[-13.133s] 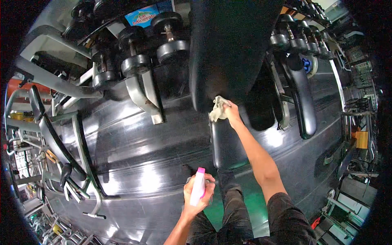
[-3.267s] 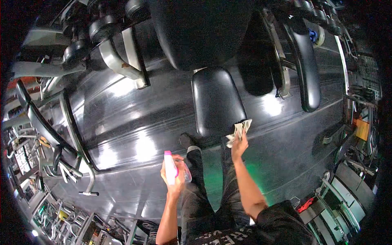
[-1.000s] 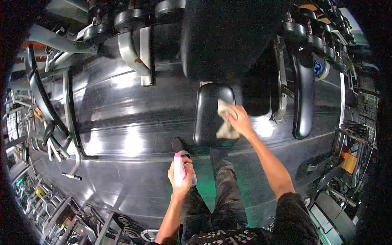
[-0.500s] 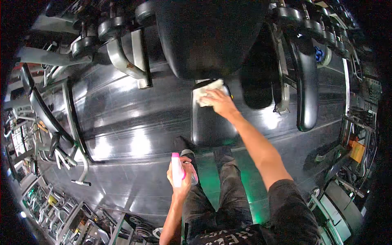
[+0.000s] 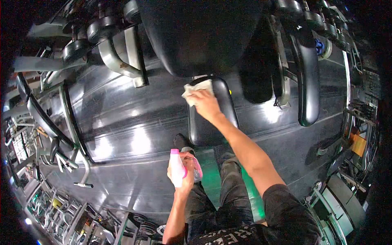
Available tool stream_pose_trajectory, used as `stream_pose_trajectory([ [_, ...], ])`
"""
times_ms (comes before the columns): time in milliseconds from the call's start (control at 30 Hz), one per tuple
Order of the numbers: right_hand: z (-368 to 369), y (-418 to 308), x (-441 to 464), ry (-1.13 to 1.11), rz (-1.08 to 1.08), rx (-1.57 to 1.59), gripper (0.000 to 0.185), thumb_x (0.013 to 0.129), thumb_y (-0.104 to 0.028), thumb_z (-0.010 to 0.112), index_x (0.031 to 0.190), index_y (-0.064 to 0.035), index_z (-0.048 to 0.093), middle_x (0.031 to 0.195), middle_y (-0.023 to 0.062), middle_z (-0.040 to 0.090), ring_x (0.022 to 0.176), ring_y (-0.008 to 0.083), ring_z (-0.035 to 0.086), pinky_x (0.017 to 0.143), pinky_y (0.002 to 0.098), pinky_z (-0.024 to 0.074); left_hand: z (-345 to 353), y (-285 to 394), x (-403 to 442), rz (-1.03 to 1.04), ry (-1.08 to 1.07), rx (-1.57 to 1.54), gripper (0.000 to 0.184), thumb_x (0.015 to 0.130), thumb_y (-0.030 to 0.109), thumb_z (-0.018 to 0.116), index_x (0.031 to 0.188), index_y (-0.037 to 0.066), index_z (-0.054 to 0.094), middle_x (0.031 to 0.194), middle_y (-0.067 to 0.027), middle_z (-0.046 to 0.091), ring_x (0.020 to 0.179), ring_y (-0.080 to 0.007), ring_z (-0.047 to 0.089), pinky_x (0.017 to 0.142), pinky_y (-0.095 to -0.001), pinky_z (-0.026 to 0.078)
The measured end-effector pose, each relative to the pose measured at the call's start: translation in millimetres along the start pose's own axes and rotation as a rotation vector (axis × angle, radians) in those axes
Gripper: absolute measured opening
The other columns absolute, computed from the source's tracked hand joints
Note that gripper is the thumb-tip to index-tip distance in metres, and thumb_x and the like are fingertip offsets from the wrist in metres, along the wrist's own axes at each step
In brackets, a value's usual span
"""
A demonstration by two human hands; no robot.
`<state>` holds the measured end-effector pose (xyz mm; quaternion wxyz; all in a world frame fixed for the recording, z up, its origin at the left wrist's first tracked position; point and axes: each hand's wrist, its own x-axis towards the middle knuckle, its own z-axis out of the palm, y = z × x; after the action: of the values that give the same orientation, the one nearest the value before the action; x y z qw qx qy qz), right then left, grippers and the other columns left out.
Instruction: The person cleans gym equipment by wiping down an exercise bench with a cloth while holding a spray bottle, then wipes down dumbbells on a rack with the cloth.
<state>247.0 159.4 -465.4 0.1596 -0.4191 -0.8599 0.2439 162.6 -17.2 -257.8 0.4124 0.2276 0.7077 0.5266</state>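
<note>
Here, cloth (image 5: 200, 86) overlaps the seat's (image 5: 212, 124) left edge, open floor (image 5: 163, 118) beside.

Single view: worn on the head, facing forward and steeply down, the wearer's dark shirt (image 5: 292, 208) close at the bottom edge. Seat pad (image 5: 218, 122) near mid-frame, larger black pad (image 5: 200, 36) looming above it. Wide, bowed coverage; floor (image 5: 118, 126) spreads around, gym equipment (image 5: 343, 200) curving at both sides, farther off.

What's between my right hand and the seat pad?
In the head view, a pale cloth lies between your right hand and the black seat pad.
</note>
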Motion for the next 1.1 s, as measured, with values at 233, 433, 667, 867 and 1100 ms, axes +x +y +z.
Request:
stream_pose_trajectory([
  [233, 15.3, -2.1, 11.7, -0.186, -0.304, -0.025, 0.016, 0.079, -0.014, 0.058, 0.09, -0.0221, 0.067, 0.108, -0.0031, 0.06, 0.11, 0.0205, 0.053, 0.095, 0.0349, 0.0459, 6.0, 11.1, -5.3, 0.029, -0.079, 0.193, 0.011, 0.082, -0.003, 0.058, 0.092, -0.002, 0.058, 0.081, -0.0087, 0.064, 0.061, -0.013, 0.062, 0.058, -0.026, 0.049],
  [433, -50.2, 81.6, -12.3, -0.158, 0.021, -0.087, 0.045, 0.076, -0.001, 0.058, 0.108, -0.0317, 0.067, 0.122, -0.0015, 0.054, 0.112, 0.0251, 0.055, 0.09, 0.0369, 0.053, 1.6, 4.1, -10.1, 0.049, -0.129, 0.065, 0.015, 0.084, 0.0, 0.059, 0.098, -0.002, 0.056, 0.082, -0.0095, 0.065, 0.06, -0.0134, 0.063, 0.057, -0.0274, 0.05],
  [667, -72.3, 167.4, -53.8, 0.025, 0.927, 0.217, 0.038, 0.088, -0.029, 0.058, 0.124, -0.015, 0.057, 0.12, 0.0164, 0.061, 0.107, 0.0363, 0.059, 0.09, 0.04, 0.0477, -22.0, -10.2, -16.3, 0.037, -0.126, 0.148, 0.014, 0.083, 0.003, 0.06, 0.096, -0.002, 0.057, 0.08, -0.0099, 0.065, 0.06, -0.0145, 0.062, 0.059, -0.0277, 0.05],
  [867, -57.7, 65.7, -4.0, 0.524, 0.527, 0.601, 0.039, 0.094, -0.025, 0.057, 0.124, -0.0019, 0.051, 0.116, 0.0167, 0.06, 0.107, 0.0267, 0.057, 0.093, 0.0341, 0.0424, -35.1, -5.9, -19.0, -0.026, -0.071, 0.108, 0.011, 0.082, 0.001, 0.059, 0.092, -0.003, 0.058, 0.079, -0.0087, 0.064, 0.061, -0.0128, 0.061, 0.06, -0.028, 0.05],
  [1100, -35.8, 25.7, 15.0, -0.017, 0.094, -0.401, 0.053, 0.077, -0.041, 0.068, 0.118, -0.0084, 0.06, 0.138, 0.0153, 0.039, 0.133, 0.0393, 0.028, 0.11, 0.0608, 0.0181, -41.0, 3.8, -13.3, -0.01, -0.054, 0.189, 0.013, 0.081, -0.002, 0.058, 0.094, -0.003, 0.058, 0.078, -0.0084, 0.064, 0.061, -0.0123, 0.061, 0.059, -0.026, 0.049],
])
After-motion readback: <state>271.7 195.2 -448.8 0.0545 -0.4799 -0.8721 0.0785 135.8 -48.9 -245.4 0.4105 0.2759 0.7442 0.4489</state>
